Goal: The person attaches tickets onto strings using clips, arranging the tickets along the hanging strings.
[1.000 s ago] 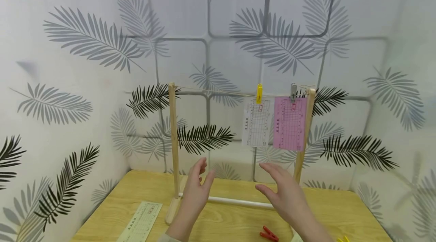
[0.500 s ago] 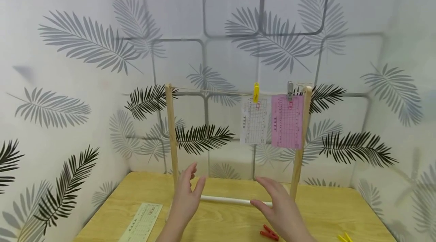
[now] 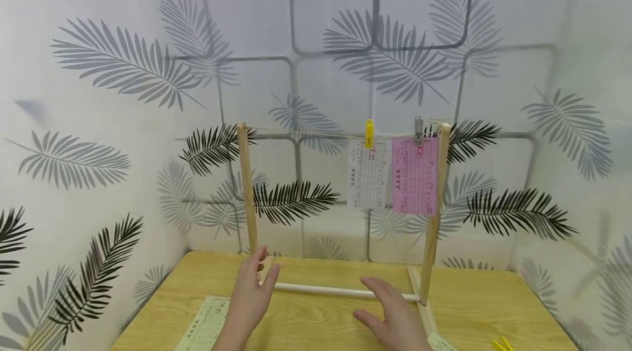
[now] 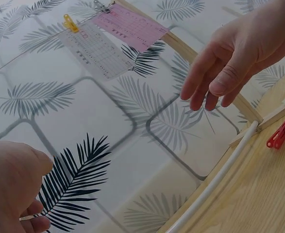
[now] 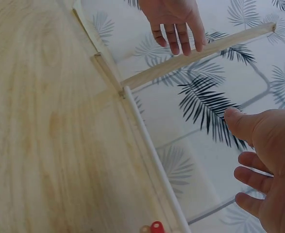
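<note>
My left hand (image 3: 248, 290) hovers over the table at the left post of a wooden frame, fingers relaxed, holding nothing. Over the right part of the white crossbar (image 3: 326, 290) is my right hand (image 3: 392, 315), also loose, with a gap between thumb and fingers. Along the string between the posts hang a white printed slip (image 3: 366, 175), held by a yellow clothespin (image 3: 369, 134), and a pink printed slip (image 3: 415, 175), held by a grey clothespin (image 3: 418, 130). A pale green slip (image 3: 203, 322) lies flat beside my left forearm.
A red clothespin (image 4: 280, 134) lies on the table (image 3: 306, 318) near the right post, hidden in the head view by my right hand. Farther right sits another yellow clothespin (image 3: 502, 344). Part of a green slip (image 3: 441, 342) shows beside my right wrist. Leaf-patterned walls enclose the table.
Both hands have lowered toward the table and shifted left, staying empty. The head view has turned slightly. The hanging slips stay on the string.
</note>
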`<state>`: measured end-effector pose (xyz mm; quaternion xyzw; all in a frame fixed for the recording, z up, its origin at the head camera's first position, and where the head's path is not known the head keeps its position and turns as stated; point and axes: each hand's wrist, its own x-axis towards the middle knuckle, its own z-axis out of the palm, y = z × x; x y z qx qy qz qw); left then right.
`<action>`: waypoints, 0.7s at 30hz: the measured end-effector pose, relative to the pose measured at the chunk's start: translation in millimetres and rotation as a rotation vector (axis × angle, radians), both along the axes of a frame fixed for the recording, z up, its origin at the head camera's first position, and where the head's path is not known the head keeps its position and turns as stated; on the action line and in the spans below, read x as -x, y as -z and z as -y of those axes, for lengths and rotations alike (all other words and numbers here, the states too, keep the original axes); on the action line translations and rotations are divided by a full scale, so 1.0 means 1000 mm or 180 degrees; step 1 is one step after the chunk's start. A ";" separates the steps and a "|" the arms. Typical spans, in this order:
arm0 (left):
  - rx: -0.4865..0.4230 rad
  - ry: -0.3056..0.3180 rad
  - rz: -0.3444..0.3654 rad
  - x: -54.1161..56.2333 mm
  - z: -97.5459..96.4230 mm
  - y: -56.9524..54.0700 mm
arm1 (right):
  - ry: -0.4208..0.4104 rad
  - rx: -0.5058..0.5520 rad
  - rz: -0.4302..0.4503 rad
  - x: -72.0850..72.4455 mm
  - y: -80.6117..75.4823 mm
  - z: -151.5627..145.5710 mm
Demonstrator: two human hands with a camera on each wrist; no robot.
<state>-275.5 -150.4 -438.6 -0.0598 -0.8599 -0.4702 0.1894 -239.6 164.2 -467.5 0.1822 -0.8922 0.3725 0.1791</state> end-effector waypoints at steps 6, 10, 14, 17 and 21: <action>0.0144 -0.0085 0.0034 0.000 0.017 0.003 | -0.0393 0.0017 0.0174 0.002 0.016 0.006; 0.0182 -0.0147 0.0077 0.001 0.032 0.005 | -0.0632 0.0048 0.0477 0.002 0.023 0.012; 0.0230 -0.0200 0.0110 0.002 0.043 0.005 | -0.0894 0.0044 0.0629 0.004 0.031 0.017; 0.0292 -0.0210 0.0115 0.005 0.052 0.008 | -0.1078 -0.0023 0.0662 0.009 0.041 0.019; 0.0283 -0.0208 0.0248 0.009 0.068 0.013 | -0.1207 -0.0082 0.0696 0.011 0.052 0.024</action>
